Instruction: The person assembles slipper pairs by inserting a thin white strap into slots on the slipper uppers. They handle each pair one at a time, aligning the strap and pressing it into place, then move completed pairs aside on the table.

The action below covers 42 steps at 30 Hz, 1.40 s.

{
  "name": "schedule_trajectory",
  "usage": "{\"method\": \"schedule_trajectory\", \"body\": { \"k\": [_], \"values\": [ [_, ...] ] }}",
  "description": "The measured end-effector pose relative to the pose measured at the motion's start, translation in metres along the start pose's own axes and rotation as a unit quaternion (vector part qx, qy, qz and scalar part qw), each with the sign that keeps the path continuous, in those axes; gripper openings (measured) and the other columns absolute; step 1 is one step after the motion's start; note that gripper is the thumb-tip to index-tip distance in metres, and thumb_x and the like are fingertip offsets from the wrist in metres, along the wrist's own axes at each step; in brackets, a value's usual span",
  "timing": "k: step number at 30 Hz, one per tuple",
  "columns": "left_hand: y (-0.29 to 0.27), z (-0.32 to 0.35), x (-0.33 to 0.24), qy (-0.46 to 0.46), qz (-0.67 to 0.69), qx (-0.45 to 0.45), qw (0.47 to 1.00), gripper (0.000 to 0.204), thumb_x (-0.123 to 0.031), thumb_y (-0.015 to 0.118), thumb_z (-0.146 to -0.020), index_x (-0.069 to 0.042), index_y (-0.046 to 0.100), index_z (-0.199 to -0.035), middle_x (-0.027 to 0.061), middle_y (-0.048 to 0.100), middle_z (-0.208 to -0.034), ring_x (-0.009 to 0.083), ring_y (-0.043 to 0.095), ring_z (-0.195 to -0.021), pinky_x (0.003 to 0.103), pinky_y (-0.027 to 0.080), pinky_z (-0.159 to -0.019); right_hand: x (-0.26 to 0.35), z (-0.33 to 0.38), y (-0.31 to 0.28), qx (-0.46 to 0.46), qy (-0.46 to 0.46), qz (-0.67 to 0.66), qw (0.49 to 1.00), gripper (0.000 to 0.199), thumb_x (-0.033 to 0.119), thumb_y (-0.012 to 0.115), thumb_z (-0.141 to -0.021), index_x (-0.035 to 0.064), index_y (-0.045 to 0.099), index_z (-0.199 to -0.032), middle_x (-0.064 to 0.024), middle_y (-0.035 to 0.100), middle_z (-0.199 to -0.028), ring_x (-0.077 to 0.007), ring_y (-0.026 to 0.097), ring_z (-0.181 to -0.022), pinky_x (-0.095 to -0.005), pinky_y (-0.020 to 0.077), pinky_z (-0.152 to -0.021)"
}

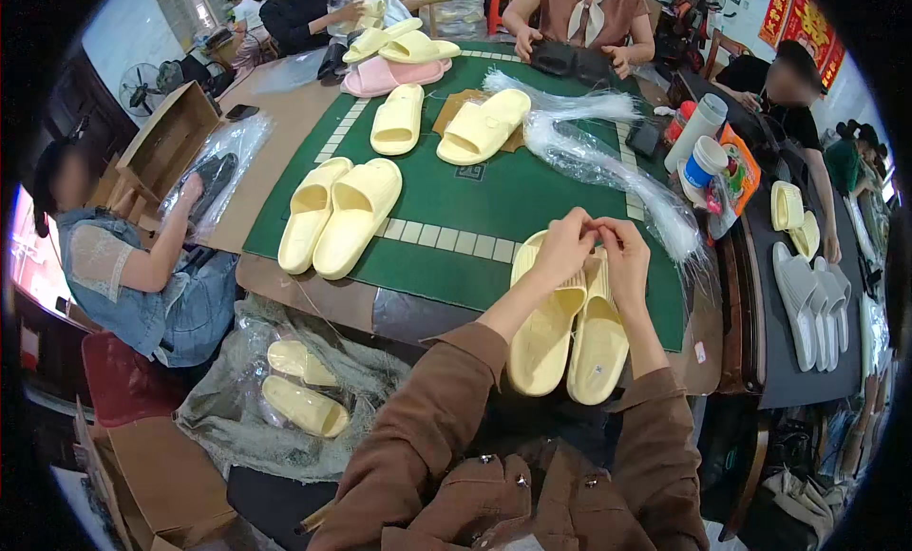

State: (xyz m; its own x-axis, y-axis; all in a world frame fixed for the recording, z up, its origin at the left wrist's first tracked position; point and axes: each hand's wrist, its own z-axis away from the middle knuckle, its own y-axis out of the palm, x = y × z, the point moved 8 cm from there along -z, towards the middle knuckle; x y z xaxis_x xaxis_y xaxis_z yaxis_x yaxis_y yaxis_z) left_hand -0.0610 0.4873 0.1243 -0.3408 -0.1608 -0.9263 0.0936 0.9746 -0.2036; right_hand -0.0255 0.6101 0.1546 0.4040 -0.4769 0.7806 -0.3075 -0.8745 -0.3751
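Note:
My left hand [564, 249] and my right hand [626, 266] meet fingertip to fingertip above a pair of pale yellow slippers [543, 353] at the near right of the table. Both are closed in a pinch; whatever lies between the fingers is too small to make out. The two slippers sit side by side, heels toward me, with their straps partly hidden under my hands. A second yellow pair [358, 218] stands to the left. Farther back are two single yellow slippers, one upright [397, 120] and one on a brown card [484, 125].
A bundle of thin clear plastic strands [608, 166] crosses the green tabletop [456, 204]. More yellow slippers and a pink pair [394, 74] are piled at the far edge. Co-workers handle footwear around the table. Below left, a sack [228, 399] holds slippers; white ones [798, 304] lie at right.

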Motion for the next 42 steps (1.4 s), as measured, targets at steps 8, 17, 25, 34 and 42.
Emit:
{"method": "schedule_trajectory", "body": {
  "k": [8,17,25,34,42],
  "values": [
    [-0.009,0.002,0.001,-0.024,0.018,-0.025,0.999,0.012,-0.010,0.060,-0.090,0.003,0.061,-0.090,0.0125,0.068,-0.074,0.0164,0.067,-0.066,0.030,0.050,-0.059,0.006,-0.001,0.000,-0.005,-0.012,0.022,1.000,0.014,0.003,0.062,-0.087,0.0031,0.071,-0.098,-0.0097,0.064,-0.090,-0.0185,0.062,-0.079,-0.0291,0.0480,-0.070],
    [-0.011,0.007,0.004,-0.031,-0.008,-0.017,0.999,0.012,-0.011,0.061,-0.091,0.001,0.063,-0.093,0.0056,0.064,-0.070,0.0099,0.061,-0.062,0.026,0.048,-0.059,-0.039,-0.001,0.003,-0.027,0.113,-0.269,0.956,0.019,-0.001,0.057,-0.091,-0.0011,0.066,-0.108,-0.0072,0.063,-0.101,-0.0156,0.066,-0.090,-0.0263,0.0538,-0.078],
    [-0.013,0.008,-0.006,0.032,-0.051,-0.041,0.997,0.011,-0.009,0.061,-0.090,0.001,0.064,-0.093,0.0041,0.062,-0.075,0.0089,0.055,-0.067,0.025,0.044,-0.062,-0.020,-0.004,-0.005,0.009,0.044,-0.032,0.998,0.015,0.008,0.065,-0.086,0.0003,0.068,-0.099,-0.0093,0.067,-0.092,-0.0161,0.066,-0.082,-0.0286,0.0523,-0.074],
    [-0.010,0.007,-0.005,0.015,-0.059,-0.032,0.998,0.012,-0.010,0.061,-0.091,0.002,0.063,-0.092,0.0062,0.060,-0.075,0.0113,0.053,-0.067,0.027,0.044,-0.064,-0.020,-0.001,0.001,0.025,0.057,-0.048,0.997,0.016,0.008,0.067,-0.083,0.0007,0.068,-0.097,-0.0100,0.066,-0.085,-0.0182,0.065,-0.077,-0.0299,0.0518,-0.072],
    [-0.008,0.010,-0.010,0.066,-0.096,-0.040,0.992,0.007,-0.004,0.059,-0.088,0.002,0.061,-0.086,0.0134,0.057,-0.076,0.0266,0.057,-0.068,0.038,0.044,-0.063,-0.020,0.000,0.005,0.037,0.051,-0.033,0.997,0.015,0.009,0.067,-0.085,0.0020,0.069,-0.098,-0.0067,0.070,-0.091,-0.0144,0.066,-0.083,-0.0287,0.0531,-0.073]
  ]
}}
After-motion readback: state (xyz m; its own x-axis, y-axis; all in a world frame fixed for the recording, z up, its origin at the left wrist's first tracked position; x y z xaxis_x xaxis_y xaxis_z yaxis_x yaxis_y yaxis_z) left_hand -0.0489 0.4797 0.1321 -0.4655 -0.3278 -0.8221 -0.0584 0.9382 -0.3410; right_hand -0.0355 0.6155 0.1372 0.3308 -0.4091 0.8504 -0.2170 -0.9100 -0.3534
